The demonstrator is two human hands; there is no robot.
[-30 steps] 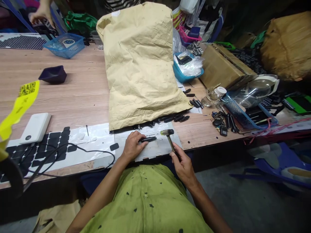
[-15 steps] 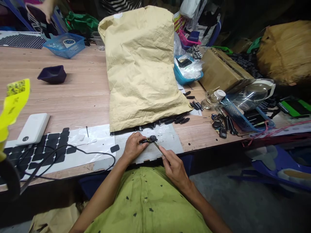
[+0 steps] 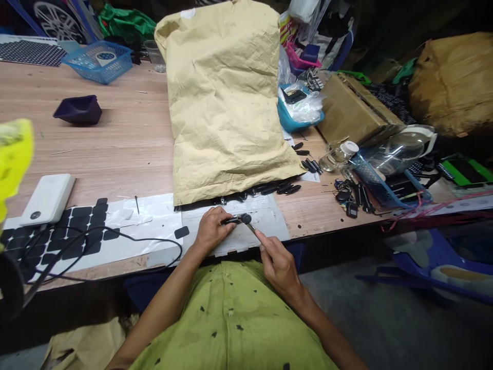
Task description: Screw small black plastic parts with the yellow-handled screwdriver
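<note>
My left hand [image 3: 213, 227] is closed on a slim black piece [image 3: 230, 220], low over the grey board [image 3: 265, 218] at the table's front edge. Its fingers hide part of the piece. In my right hand [image 3: 280, 263] is a thin metal-shafted tool [image 3: 251, 226], gripped with the index finger along it. A dark round part [image 3: 245, 219] shows where the tool meets the black piece; I cannot tell which of the two it belongs to. Just beyond my hands, several black pieces [image 3: 269, 189] lie along the lower edge of a large tan cloth bag [image 3: 227, 108].
To the left are a white power bank [image 3: 49, 199], a black cable [image 3: 154, 240] and a sheet of black stickers [image 3: 87, 223]. Farther back stand a dark purple tray [image 3: 79, 114] and a blue basket [image 3: 115, 69]. Keys [image 3: 344, 198], a jar and a cardboard box [image 3: 350, 110] crowd the right.
The view has shifted slightly. Another person's hand with a dark object has left the upper left. My hands stay together at the board, the tool's tip slightly farther right.
</note>
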